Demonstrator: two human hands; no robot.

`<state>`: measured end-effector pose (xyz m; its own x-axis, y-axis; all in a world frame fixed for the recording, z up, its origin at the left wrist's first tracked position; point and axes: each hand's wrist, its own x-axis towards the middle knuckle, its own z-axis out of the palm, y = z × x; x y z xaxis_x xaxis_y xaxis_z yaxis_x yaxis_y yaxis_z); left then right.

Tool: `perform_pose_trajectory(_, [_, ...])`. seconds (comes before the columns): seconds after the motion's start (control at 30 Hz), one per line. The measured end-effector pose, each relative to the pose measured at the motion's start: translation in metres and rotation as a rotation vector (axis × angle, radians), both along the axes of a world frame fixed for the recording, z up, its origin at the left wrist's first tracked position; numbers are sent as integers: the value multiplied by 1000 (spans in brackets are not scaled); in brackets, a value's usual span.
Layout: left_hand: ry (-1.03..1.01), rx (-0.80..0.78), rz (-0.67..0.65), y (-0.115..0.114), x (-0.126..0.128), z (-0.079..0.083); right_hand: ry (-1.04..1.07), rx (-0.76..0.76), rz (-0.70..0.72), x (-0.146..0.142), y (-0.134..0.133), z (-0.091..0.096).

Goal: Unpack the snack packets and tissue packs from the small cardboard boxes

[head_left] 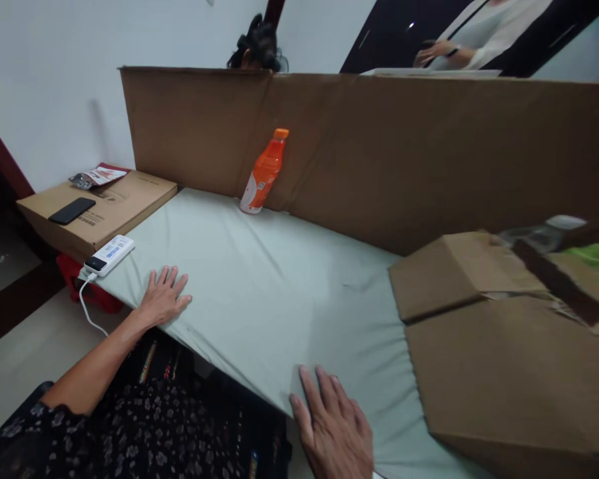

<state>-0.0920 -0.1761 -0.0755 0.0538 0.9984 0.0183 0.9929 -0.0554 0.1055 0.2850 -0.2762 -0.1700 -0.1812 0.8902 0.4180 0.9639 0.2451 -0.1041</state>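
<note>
My left hand (163,297) lies flat, fingers spread, on the near left edge of a table covered with a pale green cloth (259,279). It holds nothing. A white power bank (109,255) with a cable lies just to its left. My right hand (332,423) rests palm down on the cloth's front edge, fingers stretched out and empty. An open cardboard box (509,359) sits just to the right of that hand.
An orange drink bottle (263,173) leans against a tall cardboard wall (389,153) at the back. A flat carton (104,206) at left carries a black phone (72,210) and a packet. Behind the wall are another person's hair and someone's arm.
</note>
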Motion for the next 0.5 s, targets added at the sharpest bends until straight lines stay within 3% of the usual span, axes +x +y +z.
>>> perform_pose_trajectory(0.3, [-57,5,22,-38,2,-4,-24,43,30,2,-1,-2])
perform_pose_trajectory(0.4, [-77,44,47,-45,-24,8,-20,63,39,3,-1,-3])
perform_pose_trajectory(0.5, [-67,149,203,-45,-66,32,-28,67,53,6,-2,-3])
